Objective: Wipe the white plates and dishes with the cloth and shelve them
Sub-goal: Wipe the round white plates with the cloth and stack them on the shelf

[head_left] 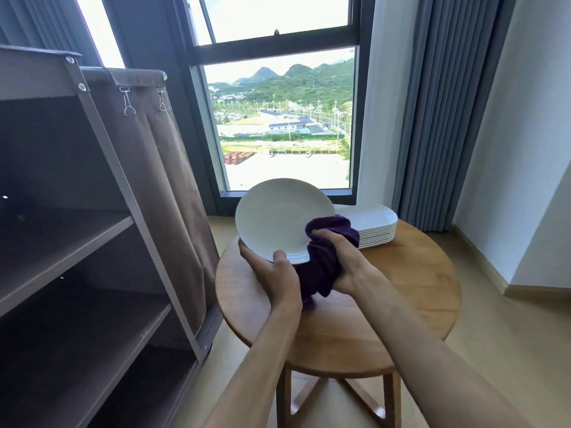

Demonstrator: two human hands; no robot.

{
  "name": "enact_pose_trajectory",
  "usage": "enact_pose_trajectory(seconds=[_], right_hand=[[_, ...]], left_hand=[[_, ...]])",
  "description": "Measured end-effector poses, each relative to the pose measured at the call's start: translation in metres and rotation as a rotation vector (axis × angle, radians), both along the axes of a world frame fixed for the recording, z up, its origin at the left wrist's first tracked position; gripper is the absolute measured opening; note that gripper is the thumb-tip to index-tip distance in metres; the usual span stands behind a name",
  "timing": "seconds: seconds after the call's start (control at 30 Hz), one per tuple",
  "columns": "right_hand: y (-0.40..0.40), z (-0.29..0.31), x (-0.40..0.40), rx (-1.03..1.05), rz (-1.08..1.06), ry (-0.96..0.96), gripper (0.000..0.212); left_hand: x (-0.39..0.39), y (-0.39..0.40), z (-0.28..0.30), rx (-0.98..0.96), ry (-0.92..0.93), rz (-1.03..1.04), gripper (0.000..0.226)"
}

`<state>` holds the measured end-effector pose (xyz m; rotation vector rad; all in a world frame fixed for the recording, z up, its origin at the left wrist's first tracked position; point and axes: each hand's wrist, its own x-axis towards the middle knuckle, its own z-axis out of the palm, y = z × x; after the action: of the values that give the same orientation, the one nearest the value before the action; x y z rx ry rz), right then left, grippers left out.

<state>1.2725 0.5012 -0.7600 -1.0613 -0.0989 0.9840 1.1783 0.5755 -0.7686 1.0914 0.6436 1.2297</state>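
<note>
I am on the wiping step. My left hand grips the near rim of the round white plate, thumb on top, holding it tilted above the wooden table. My right hand squeezes the purple cloth against the plate's right edge. More white dishes wait in a stack behind. Next, I think, I rub all over, then put it on the brown shelf.

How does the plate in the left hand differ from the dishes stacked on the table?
The plate is round; the stacked dishes are oblong with rounded corners. The plate is single, tilted and lifted off the table, gripped at its near rim by the left hand; the dishes lie flat in a pile. The cloth in the right hand touches only the plate. Both are plain white.
</note>
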Motion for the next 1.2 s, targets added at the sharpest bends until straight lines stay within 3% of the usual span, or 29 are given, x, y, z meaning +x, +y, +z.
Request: enact_pose_trajectory(seconds=[0.07, 0.2, 0.33, 0.4, 0.5, 0.63, 0.83, 0.9, 0.97, 1.07, 1.13, 1.2], right_hand=[[0.002, 0.000, 0.001, -0.011, -0.051, -0.033, 0.025], [0.004, 0.001, 0.004, -0.035, -0.114, -0.075, 0.054], [0.004, 0.000, 0.011, -0.034, -0.231, -0.130, 0.056], [0.009, 0.001, 0.010, 0.008, -0.268, -0.117, 0.056], [0.025, 0.001, -0.001, 0.058, -0.290, -0.059, 0.048], [0.036, -0.013, -0.017, 0.039, -0.279, -0.014, 0.052], [0.012, -0.021, 0.001, -0.031, -0.339, -0.167, 0.060], [0.008, -0.016, 0.006, -0.048, -0.358, -0.250, 0.059], [0.010, -0.010, 0.007, -0.056, -0.413, -0.223, 0.059], [0.023, -0.004, 0.001, -0.004, -0.427, -0.029, 0.056], [0.034, -0.003, -0.005, 0.039, -0.389, 0.096, 0.046], [0.040, -0.008, -0.012, 0.065, -0.336, 0.161, 0.037]], left_hand=[[-0.004, 0.000, 0.001, 0.079, 0.068, -0.035, 0.082], [-0.023, 0.022, 0.020, 0.341, 0.231, -0.223, 0.081], [-0.039, 0.070, 0.066, 0.609, 0.455, -0.486, 0.073], [-0.042, 0.075, 0.070, 0.579, 0.425, -0.519, 0.075], [-0.039, 0.048, 0.046, 0.436, 0.291, -0.402, 0.083], [-0.034, 0.030, 0.028, 0.299, 0.167, -0.232, 0.067], [-0.056, 0.073, 0.069, 0.663, 0.504, -0.497, 0.067], [-0.057, 0.080, 0.084, 0.665, 0.601, -0.588, 0.056], [-0.059, 0.073, 0.085, 0.511, 0.466, -0.553, 0.061], [-0.055, 0.044, 0.048, 0.199, 0.136, -0.397, 0.073], [-0.045, 0.021, 0.022, 0.168, 0.097, -0.385, 0.060], [-0.034, 0.006, 0.014, 0.236, 0.197, -0.307, 0.055]])
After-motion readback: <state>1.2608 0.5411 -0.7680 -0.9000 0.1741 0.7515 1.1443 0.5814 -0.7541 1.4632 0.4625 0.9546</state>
